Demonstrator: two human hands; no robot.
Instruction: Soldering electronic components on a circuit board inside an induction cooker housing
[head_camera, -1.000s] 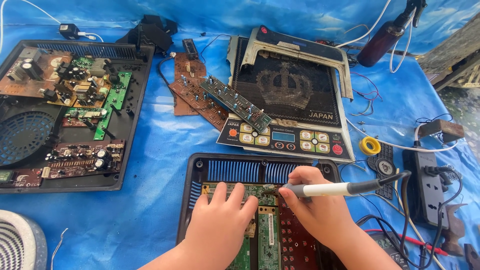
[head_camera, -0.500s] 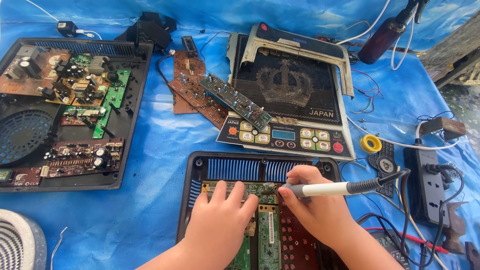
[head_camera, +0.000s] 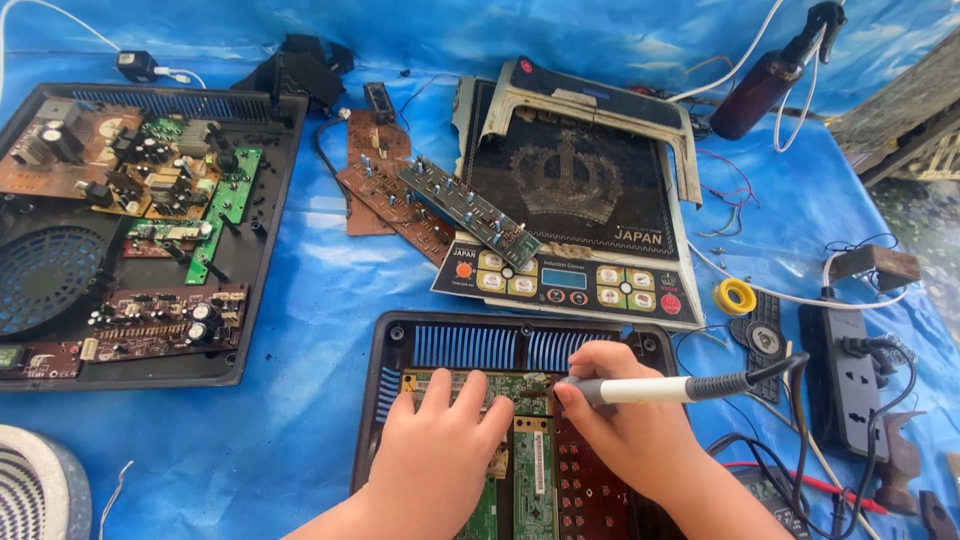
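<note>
Nothing moved: soldering iron (head_camera: 650, 389) still touches green board (head_camera: 535, 470) inside casing (head_camera: 395, 400).

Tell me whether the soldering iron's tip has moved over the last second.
No. The soldering iron in the right hand keeps its tip at the same spot on the green board, below the black case's vent slots.
</note>
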